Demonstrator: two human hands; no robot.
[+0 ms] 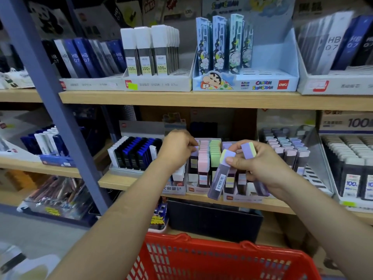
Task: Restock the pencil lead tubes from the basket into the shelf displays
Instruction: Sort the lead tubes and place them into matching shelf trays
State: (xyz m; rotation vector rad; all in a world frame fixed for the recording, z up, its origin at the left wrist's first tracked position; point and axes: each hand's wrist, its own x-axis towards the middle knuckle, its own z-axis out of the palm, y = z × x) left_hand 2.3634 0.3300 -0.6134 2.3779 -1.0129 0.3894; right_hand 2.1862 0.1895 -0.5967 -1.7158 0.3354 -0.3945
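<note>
My right hand (260,164) grips a bundle of pencil lead tubes (221,174) with lilac and yellow caps, held tilted in front of the middle shelf. My left hand (177,147) pinches the cap of a tube at the left end of the pastel display box (203,158), which holds rows of pink, green and lilac capped tubes. The red basket (201,259) sits below my arms at the bottom of the view; its contents are hidden.
A wooden shelf edge (125,180) runs under the displays. Blue and black tubes (135,152) stand to the left, grey-capped ones (286,150) to the right. A blue upright post (50,93) crosses the left side. The upper shelf carries a cartoon display box (246,83).
</note>
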